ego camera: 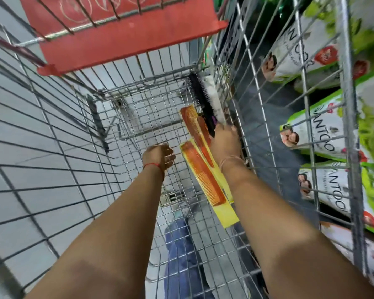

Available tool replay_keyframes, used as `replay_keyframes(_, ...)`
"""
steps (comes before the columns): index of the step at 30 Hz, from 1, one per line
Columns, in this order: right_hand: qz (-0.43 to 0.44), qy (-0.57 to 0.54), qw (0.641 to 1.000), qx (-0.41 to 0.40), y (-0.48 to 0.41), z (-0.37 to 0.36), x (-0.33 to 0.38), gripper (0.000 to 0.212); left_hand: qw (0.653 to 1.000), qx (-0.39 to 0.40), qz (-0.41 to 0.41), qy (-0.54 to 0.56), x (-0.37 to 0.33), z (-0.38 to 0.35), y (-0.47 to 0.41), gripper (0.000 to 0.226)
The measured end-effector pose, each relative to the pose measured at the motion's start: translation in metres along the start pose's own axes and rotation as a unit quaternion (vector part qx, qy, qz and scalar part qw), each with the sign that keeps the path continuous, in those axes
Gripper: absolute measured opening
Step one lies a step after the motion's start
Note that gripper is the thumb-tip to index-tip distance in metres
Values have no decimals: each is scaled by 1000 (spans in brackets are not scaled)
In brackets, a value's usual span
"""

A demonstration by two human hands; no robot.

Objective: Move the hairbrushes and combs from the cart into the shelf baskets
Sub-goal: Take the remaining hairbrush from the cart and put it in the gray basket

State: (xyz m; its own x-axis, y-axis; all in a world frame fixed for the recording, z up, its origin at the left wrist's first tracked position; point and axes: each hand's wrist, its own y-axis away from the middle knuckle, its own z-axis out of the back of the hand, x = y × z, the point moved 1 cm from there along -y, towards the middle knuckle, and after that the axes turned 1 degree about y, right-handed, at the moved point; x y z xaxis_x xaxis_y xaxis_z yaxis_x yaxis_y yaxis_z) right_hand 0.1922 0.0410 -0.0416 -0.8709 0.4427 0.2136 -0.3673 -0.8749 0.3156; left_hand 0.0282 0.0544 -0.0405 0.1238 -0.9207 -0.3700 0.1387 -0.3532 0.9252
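Both my arms reach down into a wire shopping cart [138, 117]. On the cart floor by the right wall lie orange combs on yellow cards [201, 173], with more orange combs [192, 121] just beyond. A black hairbrush [200, 98] and a white brush [214, 100] lean against the right wall. My right hand [225, 141] is closed around the lower ends of these brushes. My left hand [159, 157] hovers over the cart floor just left of the combs, fingers curled and holding nothing.
The cart's red child-seat flap [121, 29] hangs at the far end. To the right, beyond the cart wall, shelves hold green-and-white packets [324, 134]. Grey floor tiles show through the mesh on the left, and blue trousers [179, 251] show below.
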Motion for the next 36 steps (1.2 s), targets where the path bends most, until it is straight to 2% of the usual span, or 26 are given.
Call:
replay_keyframes(2, -65, -142, 988, -8, 10, 8, -1, 28, 1000, -2, 2, 4, 1, -2, 4, 37)
replay_keyframes(3, -105, -220, 970, -3, 16, 10, 1, 25, 1000, 1, 4, 7, -1, -4, 5, 37)
replay_keyframes(4, -146, -310, 939, 10, 22, 9, 2, 22, 1000, 7, 4, 6, -2, -7, 7, 36)
replay_keyframes(5, -183, -409, 893, 35, 28, 8, 4, 19, 1000, 18, 4, 6, -4, -10, 8, 36)
replay_keyframes(7, -231, -566, 785, 103, 41, 3, 8, 15, 999, 46, 5, -6, -5, -14, 11, 31)
replay_keyframes(8, -239, -600, 751, 137, 47, -1, 8, 16, 997, 66, -1, -30, -4, -16, 13, 26)
replay_keyframes(9, -246, -611, 734, 166, 53, -5, 9, 18, 994, 87, -9, -64, -3, -16, 15, 25)
replay_keyframes(11, -258, -605, 726, 202, 63, -12, 9, 23, 986, 115, -23, -119, 3, -17, 16, 30)
replay_keyframes(15, -269, -577, 731, 247, 76, -6, 10, 28, 975, 127, 2, -182, 9, -16, 24, 42)
replay_keyframes(19, -256, -573, 738, 251, 90, 27, 16, 26, 940, 205, 25, -273, -10, -10, 45, 20)
replay_keyframes(21, -247, -574, 747, 226, 100, 47, 24, 31, 916, 235, 10, -324, -26, -7, 60, 26)
replay_keyframes(24, -228, -598, 751, 163, 119, 81, 39, 30, 878, 298, -31, -372, -53, -1, 89, 24)
replay_keyframes(29, -197, -650, 734, -12, 171, 149, 61, 39, 800, 427, -76, -414, -95, 4, 167, 26)
replay_keyframes(32, -190, -672, 707, -109, 214, 196, 63, 36, 767, 488, -88, -408, -106, -6, 227, 44)
replay_keyframes(36, -189, -660, 681, -255, 280, 266, 42, 28, 685, 564, -146, -438, -97, -44, 330, 28)
